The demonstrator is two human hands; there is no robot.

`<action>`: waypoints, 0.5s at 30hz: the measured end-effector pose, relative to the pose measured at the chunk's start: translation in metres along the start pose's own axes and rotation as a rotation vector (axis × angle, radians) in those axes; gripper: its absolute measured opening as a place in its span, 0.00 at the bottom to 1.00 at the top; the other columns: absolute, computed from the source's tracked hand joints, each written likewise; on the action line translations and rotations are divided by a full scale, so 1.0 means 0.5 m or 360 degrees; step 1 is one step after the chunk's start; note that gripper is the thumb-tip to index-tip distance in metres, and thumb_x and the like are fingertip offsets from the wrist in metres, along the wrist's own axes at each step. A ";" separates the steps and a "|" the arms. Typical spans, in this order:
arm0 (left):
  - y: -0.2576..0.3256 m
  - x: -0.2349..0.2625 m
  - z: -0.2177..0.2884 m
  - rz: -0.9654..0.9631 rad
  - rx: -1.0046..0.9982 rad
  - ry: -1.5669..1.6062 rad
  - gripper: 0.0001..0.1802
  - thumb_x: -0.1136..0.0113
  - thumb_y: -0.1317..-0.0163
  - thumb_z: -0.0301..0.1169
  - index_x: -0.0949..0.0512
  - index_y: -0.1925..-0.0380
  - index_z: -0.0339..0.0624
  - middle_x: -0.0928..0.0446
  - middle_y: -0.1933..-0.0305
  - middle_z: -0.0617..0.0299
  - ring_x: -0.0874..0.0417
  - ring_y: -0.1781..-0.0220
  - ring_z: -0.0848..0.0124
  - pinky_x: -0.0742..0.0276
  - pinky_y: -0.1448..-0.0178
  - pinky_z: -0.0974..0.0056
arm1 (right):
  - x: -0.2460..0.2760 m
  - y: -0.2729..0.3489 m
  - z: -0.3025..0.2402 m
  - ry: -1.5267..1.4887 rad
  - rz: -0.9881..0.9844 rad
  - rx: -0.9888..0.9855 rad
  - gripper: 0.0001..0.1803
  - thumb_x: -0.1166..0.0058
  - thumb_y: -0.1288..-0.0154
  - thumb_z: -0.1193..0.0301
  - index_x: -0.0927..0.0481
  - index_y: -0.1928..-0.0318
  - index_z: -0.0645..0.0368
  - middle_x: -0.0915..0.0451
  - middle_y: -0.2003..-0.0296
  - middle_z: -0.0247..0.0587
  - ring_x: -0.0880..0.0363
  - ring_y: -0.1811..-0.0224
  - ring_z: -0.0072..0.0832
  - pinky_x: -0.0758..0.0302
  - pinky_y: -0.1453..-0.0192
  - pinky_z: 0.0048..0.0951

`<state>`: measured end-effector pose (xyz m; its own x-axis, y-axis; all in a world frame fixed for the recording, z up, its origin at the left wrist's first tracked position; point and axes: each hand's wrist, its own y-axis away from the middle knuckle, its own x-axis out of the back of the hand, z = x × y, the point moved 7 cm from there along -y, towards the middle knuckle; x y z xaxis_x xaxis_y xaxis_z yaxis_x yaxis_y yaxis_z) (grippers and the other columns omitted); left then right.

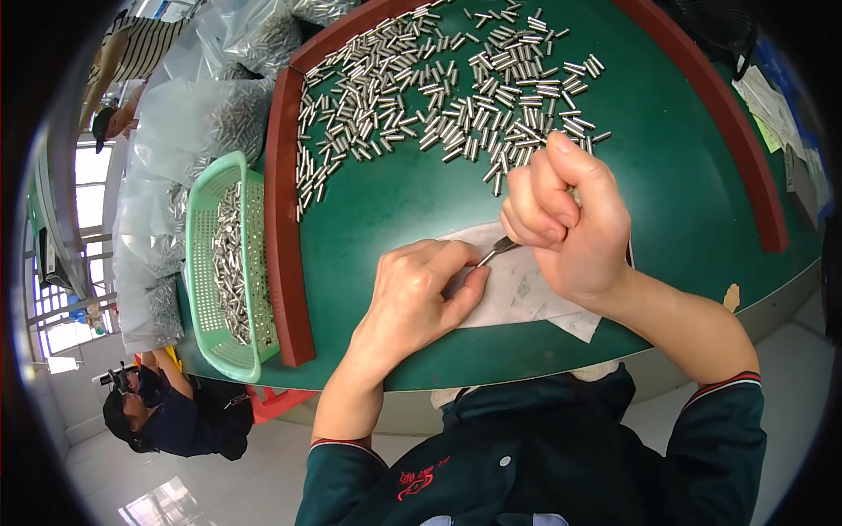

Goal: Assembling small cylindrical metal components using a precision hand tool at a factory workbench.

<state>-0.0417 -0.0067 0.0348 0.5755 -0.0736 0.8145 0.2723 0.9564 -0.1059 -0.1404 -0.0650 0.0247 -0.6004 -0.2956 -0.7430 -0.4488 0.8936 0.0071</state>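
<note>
My right hand (570, 215) is closed in a fist around a slim hand tool (503, 246) with a dark handle and a thin shiny tip. That tip points down to the left and meets the fingertips of my left hand (425, 289). The left thumb and forefinger are pinched together there; what they hold is too small and covered to make out. Both hands are over a stained white cloth (504, 302) spread on the green tabletop (377, 215). Beyond them lie many short silvery metal pins (517, 66), scattered in loose heaps.
A dark red raised border (285, 219) runs round the work area. Outside it at left stand a light green basket (254, 324) of metal pins and clear plastic bags (202, 114) of more pins. Papers (772, 105) lie at far right. Another person (180, 403) is at lower left.
</note>
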 end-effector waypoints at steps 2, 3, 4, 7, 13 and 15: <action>-0.001 -0.001 0.002 0.0008 -0.0014 -0.0013 0.05 0.41 0.57 0.23 0.29 0.81 0.39 0.30 0.86 0.59 0.28 0.83 0.62 0.34 0.79 0.62 | 0.000 0.003 -0.001 0.0023 0.0008 -0.0009 0.24 0.74 0.34 0.63 0.49 0.89 0.51 0.47 0.92 0.29 0.58 0.90 0.16 0.55 0.84 0.21; -0.001 0.000 0.003 0.0021 -0.0026 -0.0027 0.05 0.42 0.57 0.23 0.29 0.81 0.39 0.30 0.86 0.59 0.28 0.83 0.62 0.34 0.79 0.62 | 0.000 0.004 0.000 0.0047 0.0011 -0.0021 0.24 0.74 0.34 0.63 0.49 0.89 0.51 0.47 0.92 0.29 0.58 0.90 0.16 0.55 0.84 0.20; -0.001 -0.001 0.003 0.0018 -0.0026 -0.0027 0.05 0.42 0.57 0.23 0.29 0.81 0.39 0.30 0.86 0.59 0.28 0.83 0.62 0.34 0.79 0.62 | 0.000 0.005 0.000 0.0044 0.0014 -0.0020 0.24 0.74 0.34 0.63 0.49 0.89 0.51 0.47 0.92 0.29 0.58 0.90 0.16 0.55 0.84 0.20; -0.002 -0.001 0.006 0.0015 -0.0048 -0.0038 0.05 0.42 0.58 0.22 0.30 0.82 0.39 0.31 0.86 0.58 0.29 0.83 0.61 0.35 0.79 0.61 | -0.001 0.008 -0.003 0.0021 0.0014 0.0003 0.24 0.74 0.34 0.63 0.49 0.89 0.51 0.47 0.92 0.28 0.58 0.90 0.16 0.55 0.84 0.20; -0.001 -0.002 0.006 0.0060 -0.0064 -0.0018 0.06 0.43 0.59 0.21 0.31 0.84 0.38 0.31 0.87 0.58 0.30 0.84 0.60 0.35 0.79 0.61 | -0.004 0.008 -0.008 0.0055 -0.0030 0.0007 0.24 0.74 0.34 0.63 0.49 0.89 0.51 0.47 0.93 0.28 0.59 0.90 0.16 0.55 0.85 0.20; -0.001 -0.002 0.006 0.0060 -0.0064 -0.0036 0.06 0.43 0.59 0.21 0.31 0.84 0.38 0.32 0.87 0.58 0.30 0.84 0.60 0.35 0.79 0.61 | -0.002 0.008 -0.009 0.0044 -0.0008 0.0012 0.24 0.74 0.34 0.64 0.48 0.89 0.51 0.47 0.93 0.28 0.59 0.90 0.16 0.55 0.85 0.20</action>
<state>-0.0448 -0.0063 0.0358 0.5685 -0.0310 0.8221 0.2817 0.9462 -0.1591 -0.1443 -0.0627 0.0284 -0.6165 -0.3090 -0.7242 -0.4469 0.8946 -0.0013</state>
